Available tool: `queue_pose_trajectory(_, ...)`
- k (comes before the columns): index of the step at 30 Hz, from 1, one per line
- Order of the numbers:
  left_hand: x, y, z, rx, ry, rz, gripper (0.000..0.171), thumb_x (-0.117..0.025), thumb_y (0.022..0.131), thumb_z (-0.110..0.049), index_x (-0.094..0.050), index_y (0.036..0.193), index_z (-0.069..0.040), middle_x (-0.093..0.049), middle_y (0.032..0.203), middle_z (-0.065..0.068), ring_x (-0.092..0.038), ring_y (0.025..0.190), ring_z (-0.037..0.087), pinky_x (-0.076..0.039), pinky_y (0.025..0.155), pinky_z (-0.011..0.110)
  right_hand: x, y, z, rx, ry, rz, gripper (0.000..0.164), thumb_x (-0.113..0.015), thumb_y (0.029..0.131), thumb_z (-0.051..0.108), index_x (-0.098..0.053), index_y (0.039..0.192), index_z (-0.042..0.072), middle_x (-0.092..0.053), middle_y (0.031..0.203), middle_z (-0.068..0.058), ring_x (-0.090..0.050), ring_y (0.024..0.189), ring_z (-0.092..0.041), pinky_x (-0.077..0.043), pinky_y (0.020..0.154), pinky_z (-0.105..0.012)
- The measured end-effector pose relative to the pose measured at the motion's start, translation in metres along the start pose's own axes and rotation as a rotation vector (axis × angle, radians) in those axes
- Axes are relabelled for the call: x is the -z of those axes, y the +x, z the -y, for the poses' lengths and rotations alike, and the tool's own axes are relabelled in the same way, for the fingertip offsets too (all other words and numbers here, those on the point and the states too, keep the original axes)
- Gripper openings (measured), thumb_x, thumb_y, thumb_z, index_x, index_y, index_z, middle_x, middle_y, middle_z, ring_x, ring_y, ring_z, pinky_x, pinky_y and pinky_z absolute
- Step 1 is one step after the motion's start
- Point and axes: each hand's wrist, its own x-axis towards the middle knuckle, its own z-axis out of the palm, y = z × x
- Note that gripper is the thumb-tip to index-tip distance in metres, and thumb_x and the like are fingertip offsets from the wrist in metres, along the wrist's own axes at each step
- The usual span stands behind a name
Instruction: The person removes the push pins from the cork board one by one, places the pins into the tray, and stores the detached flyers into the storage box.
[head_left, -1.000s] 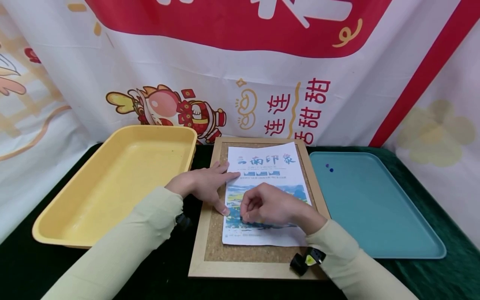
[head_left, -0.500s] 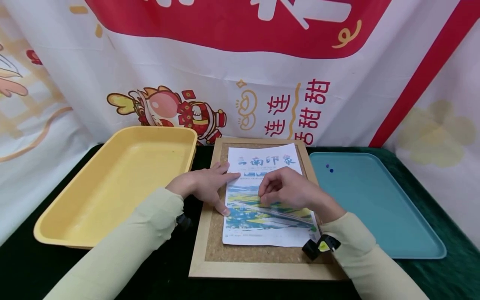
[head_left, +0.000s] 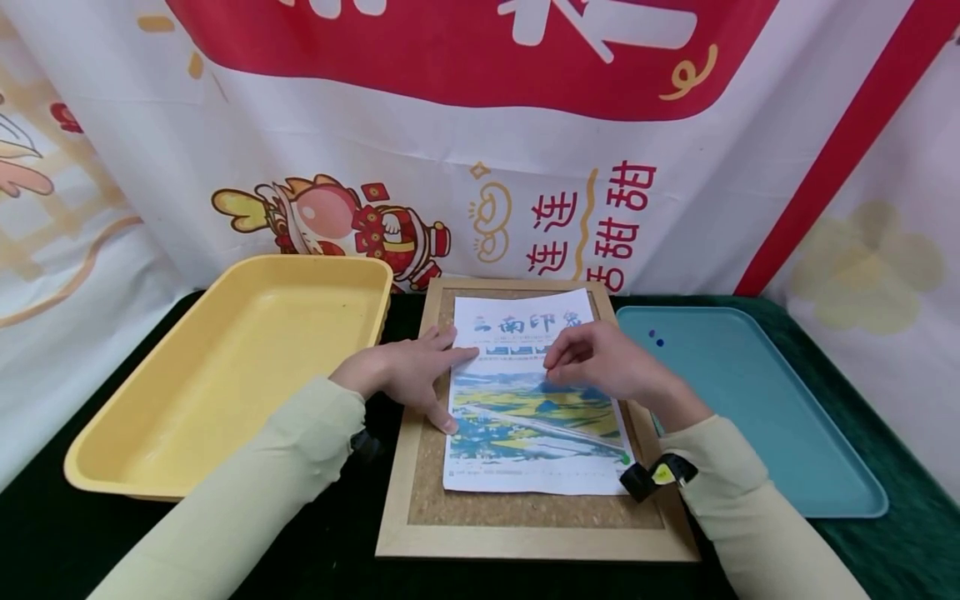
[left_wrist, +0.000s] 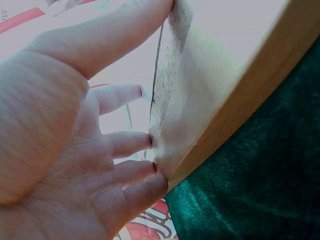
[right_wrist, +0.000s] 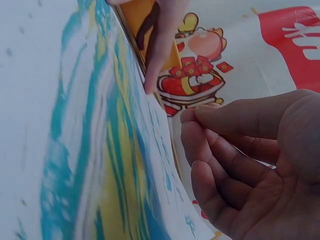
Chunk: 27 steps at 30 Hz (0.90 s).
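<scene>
Lying face up with its long axis running away from the person, a white paper sheet printed with a blue, green and yellow landscape (head_left: pixel 536 400) sits on a rectangular cork board with a pale wooden frame (head_left: pixel 536 542). A small bright green dot (head_left: pixel 626 458), its nature unclear at this scale, marks the sheet's lower right corner. The left hand (head_left: pixel 416 375) is at the sheet's left edge, its fingers spread, index finger reaching onto the paper and thumb at its margin; the left wrist view shows other fingertips meeting the board's edge. The right hand (head_left: pixel 600 358) arches over the sheet's upper right side, thumb and index fingertips pressed together; whether they pinch anything small cannot be told. From those fingertips, the landscape lies below and toward the left hand, and the right wrist view suggests they are apart from the paper. The left hand thus has contact, while the right is nearer the sheet's upper right corner. Beyond the board's right side is a flat blue-green tray (head_left: pixel 757 417) bearing two tiny dark blue pieces (head_left: pixel 660 342); on the left, a deep yellow plastic tray (head_left: pixel 255 358). Dark green cloth (head_left: pixel 315 558) covers the table.
</scene>
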Motion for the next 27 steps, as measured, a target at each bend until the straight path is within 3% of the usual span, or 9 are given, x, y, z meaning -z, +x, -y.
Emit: queue_pose_trajectory(27, 0.001, -0.001, 0.000, -0.020, -0.018, 0.001, 0.105, -0.074, 0.078, -0.061, -0.016, 0.160, -0.028, 0.006, 0.167, 0.012, 0.007, 0.154, 0.037, -0.012, 0.121, 0.059, 0.057, -0.010, -0.035, -0.188, -0.012, -0.210, 0.029, -0.072, 0.091, 0.026, -0.069, 0.114, 0.010, -0.068, 0.110, -0.011, -0.057, 0.103, -0.027, -0.049, 0.091, -0.041)
